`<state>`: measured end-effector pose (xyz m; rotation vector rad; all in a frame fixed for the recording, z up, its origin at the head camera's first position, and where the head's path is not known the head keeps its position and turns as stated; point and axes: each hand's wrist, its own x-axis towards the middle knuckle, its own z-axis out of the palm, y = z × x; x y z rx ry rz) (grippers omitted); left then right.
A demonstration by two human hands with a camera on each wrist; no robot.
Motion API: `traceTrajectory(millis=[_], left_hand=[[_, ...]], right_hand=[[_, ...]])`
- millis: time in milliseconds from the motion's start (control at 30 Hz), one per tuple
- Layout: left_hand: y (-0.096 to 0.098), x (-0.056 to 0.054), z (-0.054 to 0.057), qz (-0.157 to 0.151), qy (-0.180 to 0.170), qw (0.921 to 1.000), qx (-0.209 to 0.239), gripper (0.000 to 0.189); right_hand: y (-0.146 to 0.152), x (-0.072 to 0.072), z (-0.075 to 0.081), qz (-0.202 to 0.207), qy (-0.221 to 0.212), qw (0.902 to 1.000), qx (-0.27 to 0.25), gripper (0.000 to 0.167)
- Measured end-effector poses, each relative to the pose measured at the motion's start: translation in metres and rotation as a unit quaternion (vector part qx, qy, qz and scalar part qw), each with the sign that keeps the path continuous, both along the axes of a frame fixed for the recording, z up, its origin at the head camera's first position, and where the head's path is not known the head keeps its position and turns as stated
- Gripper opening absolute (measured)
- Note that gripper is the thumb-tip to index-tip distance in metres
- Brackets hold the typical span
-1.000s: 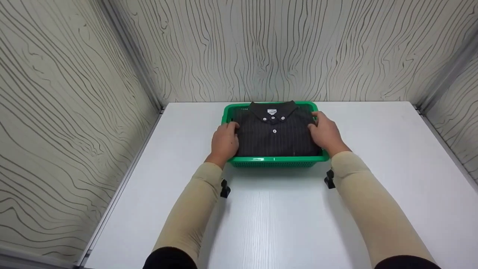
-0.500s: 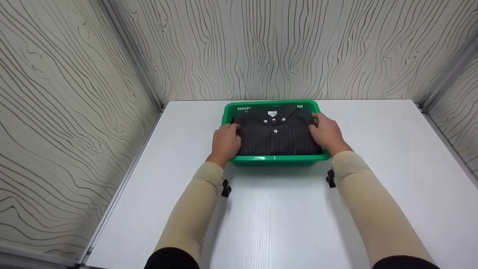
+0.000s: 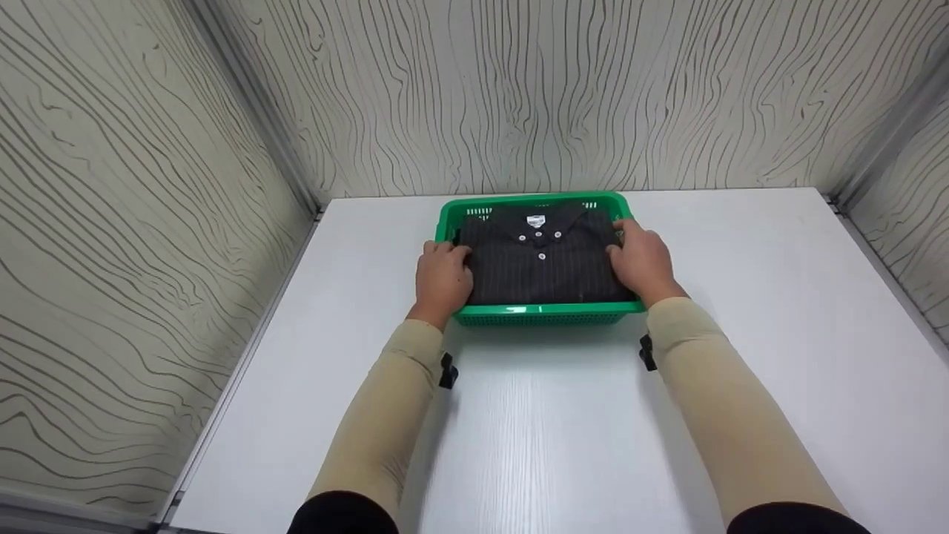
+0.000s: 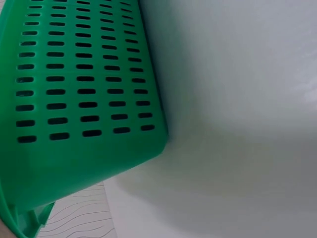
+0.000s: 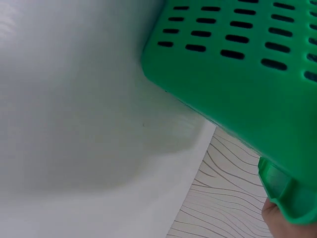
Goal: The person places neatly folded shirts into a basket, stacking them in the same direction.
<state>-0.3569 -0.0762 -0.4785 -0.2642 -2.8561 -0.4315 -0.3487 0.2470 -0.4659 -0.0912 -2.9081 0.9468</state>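
A green plastic basket [image 3: 549, 309] with slotted walls is near the back of the white table in the head view. Inside it lies a folded dark striped button-up shirt [image 3: 549, 278], collar toward the far rim. The left hand [image 3: 443, 278] grips the basket's left rim, its thumb side beside the shirt. On the opposite side the right hand [image 3: 643, 259] holds the right rim; the right wrist view shows fingers [image 5: 285, 225] at the basket's handle. The left wrist view has the basket's slotted near wall [image 4: 84, 94], with the left hand almost wholly out of frame.
The white table [image 3: 534, 415] extends around the basket. A wood-grain patterned panel [image 3: 482, 96] rises behind it, and similar panels stand at left [image 3: 111, 222] and right [image 3: 919, 193]. Small black clips [image 3: 448, 371] hang at both wrists.
The shirt's collar, which overlapped the far rim earlier, now sits below it inside the basket. More of the far rim and its slots show. Both hands keep their hold; the view has shifted slightly.
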Motion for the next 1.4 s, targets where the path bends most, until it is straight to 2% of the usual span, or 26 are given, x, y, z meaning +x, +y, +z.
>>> traceTrajectory(millis=[200, 300, 600, 733, 867, 1033, 1167, 1300, 1400], left_hand=[[-0.004, 0.001, -0.002, 0.028, -0.004, 0.9996, 0.003, 0.025], [-0.005, 0.001, -0.001, 0.032, -0.012, 0.9994, 0.003, 0.023], [-0.005, 0.0, 0.0, 0.019, -0.041, 0.9971, 0.062, 0.024], [-0.002, -0.002, 0.0, 0.013, -0.04, 0.9957, 0.082, 0.025], [0.001, -0.004, 0.0, 0.011, -0.034, 0.9959, 0.083, 0.026], [-0.001, -0.004, 0.0, 0.014, -0.044, 0.9955, 0.082, 0.026], [-0.011, 0.001, 0.0, -0.008, -0.061, 0.9939, 0.091, 0.028], [-0.027, 0.008, 0.0, -0.029, -0.066, 0.9918, 0.105, 0.031], [-0.04, 0.015, 0.001, -0.027, -0.055, 0.9933, 0.098, 0.034]], right_hand=[[-0.004, 0.001, -0.003, -0.016, 0.006, 0.9998, -0.011, 0.044], [-0.004, 0.001, -0.003, -0.015, 0.015, 0.9997, -0.015, 0.044], [0.004, 0.005, -0.008, -0.005, 0.025, 0.9991, -0.033, 0.045], [0.011, 0.007, -0.007, -0.003, 0.025, 0.9988, -0.043, 0.046], [0.016, 0.009, -0.008, -0.003, 0.024, 0.9981, -0.056, 0.049], [0.021, 0.012, -0.011, 0.015, 0.02, 0.9967, -0.077, 0.051], [0.026, 0.021, -0.019, 0.026, 0.042, 0.9941, -0.096, 0.047], [0.037, 0.031, -0.027, 0.031, 0.071, 0.9948, -0.065, 0.041], [0.049, 0.039, -0.028, 0.024, 0.071, 0.9972, 0.005, 0.043]])
